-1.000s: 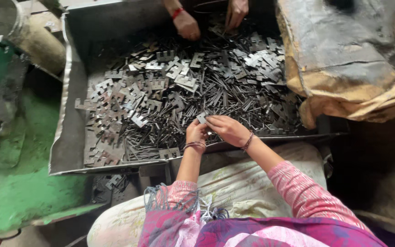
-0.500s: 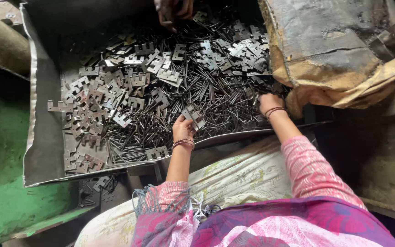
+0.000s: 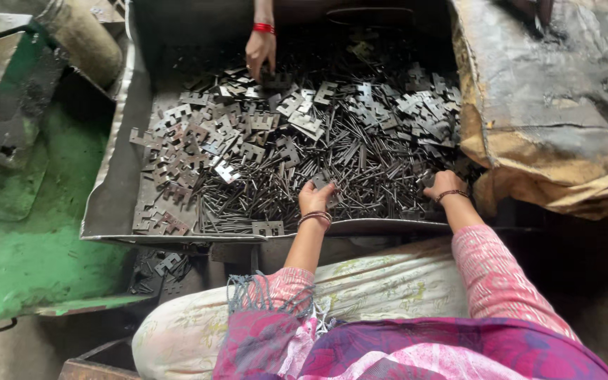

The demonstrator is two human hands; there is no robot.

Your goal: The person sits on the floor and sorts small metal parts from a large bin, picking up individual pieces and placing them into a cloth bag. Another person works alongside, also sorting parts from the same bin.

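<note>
Seen from above, a shallow metal tray (image 3: pixel 110 204) with raised rims is heaped with dark, notched, E-shaped metal plates (image 3: pixel 248 134) and thin strips, leaving bare floor only along its left wall. The left hand (image 3: pixel 316 198) sits near the front rim, fingers curled around a small stack of plates (image 3: pixel 321 181), while the right hand (image 3: pixel 445 184) presses into the pile by the right edge against a worn brown sack (image 3: pixel 550 105); its grip cannot be made out. Another person's hand (image 3: pixel 260 51) reaches in from the far side, and a green painted machine base (image 3: pixel 29 239) borders the tray's left.
</note>
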